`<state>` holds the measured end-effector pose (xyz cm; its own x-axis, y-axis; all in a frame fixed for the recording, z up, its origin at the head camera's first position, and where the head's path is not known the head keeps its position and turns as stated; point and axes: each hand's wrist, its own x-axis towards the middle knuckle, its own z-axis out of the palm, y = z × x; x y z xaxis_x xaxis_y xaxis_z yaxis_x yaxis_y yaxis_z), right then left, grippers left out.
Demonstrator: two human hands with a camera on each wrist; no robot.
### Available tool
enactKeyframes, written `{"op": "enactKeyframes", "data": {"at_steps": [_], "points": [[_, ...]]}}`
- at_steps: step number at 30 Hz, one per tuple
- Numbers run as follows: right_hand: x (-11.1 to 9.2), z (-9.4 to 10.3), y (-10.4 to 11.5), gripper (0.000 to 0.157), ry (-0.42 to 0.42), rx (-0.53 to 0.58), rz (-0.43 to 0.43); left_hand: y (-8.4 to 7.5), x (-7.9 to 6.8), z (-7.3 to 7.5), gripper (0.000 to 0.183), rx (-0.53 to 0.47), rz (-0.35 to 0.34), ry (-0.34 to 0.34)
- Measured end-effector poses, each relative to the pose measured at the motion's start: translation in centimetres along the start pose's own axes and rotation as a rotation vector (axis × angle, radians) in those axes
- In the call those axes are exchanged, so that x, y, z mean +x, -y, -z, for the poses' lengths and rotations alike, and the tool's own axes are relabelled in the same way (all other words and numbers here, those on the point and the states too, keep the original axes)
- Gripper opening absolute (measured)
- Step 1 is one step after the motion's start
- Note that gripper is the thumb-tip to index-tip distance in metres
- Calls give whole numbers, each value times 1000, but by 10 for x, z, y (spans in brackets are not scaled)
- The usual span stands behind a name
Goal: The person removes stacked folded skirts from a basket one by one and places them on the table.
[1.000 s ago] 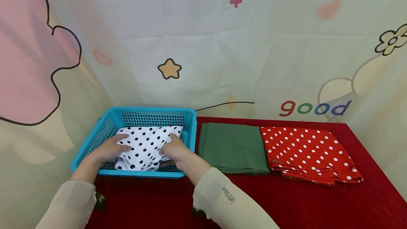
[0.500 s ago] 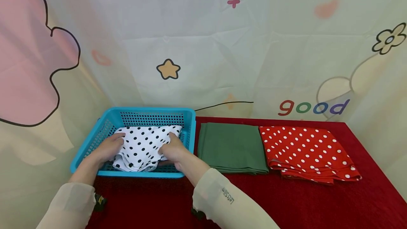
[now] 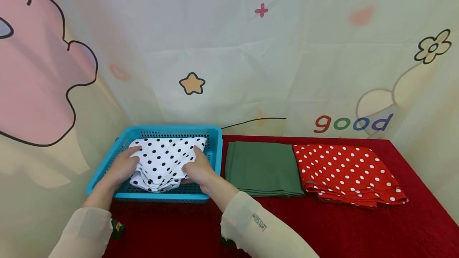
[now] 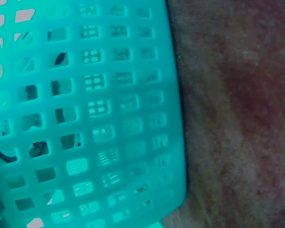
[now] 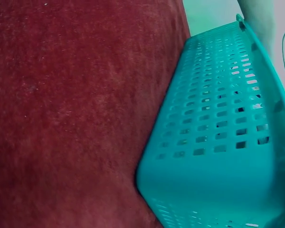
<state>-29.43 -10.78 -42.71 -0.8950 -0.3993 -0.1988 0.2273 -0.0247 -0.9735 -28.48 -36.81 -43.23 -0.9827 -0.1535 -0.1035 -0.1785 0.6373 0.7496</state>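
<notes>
A folded white cloth with black dots (image 3: 163, 160) lies within the rim of a blue plastic basket (image 3: 161, 196) in the head view. My left hand (image 3: 123, 166) grips its left side, thumb on top and the other fingers mostly hidden beneath. At the right side my right hand (image 3: 199, 168) holds the cloth the same way, with part of a finger showing under the fold. Both wrist views show mainly the perforated outer wall of the basket (image 4: 95, 118), and neither shows the cloth clearly.
Right of the basket lies a folded green cloth (image 3: 264, 168), and beyond it a folded red cloth with white dots (image 3: 348, 172). All rest on a dark red table cover (image 3: 172, 226). A printed white curtain (image 3: 229, 51) hangs behind.
The dotted white cloth has risen slightly within the basket, its far edge now covering more of the back wall. Both hands keep their grip. The head view has tilted a little.
</notes>
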Motion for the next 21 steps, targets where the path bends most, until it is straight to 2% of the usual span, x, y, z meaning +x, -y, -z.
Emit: {"op": "enactKeyframes", "data": {"at_steps": [6, 11, 21], "points": [[-4, 5, 7, 88, 8, -31, 27, -2, -4, 9, 63, -52, -32, 2], [-9, 13, 14, 84, 8, -92, 35, -10, -12, 16, 63, -99, -68, 25], [-20, 30, 22, 81, 36, -90, 39, -20, -21, 19, 61, -112, -49, 45]]}}
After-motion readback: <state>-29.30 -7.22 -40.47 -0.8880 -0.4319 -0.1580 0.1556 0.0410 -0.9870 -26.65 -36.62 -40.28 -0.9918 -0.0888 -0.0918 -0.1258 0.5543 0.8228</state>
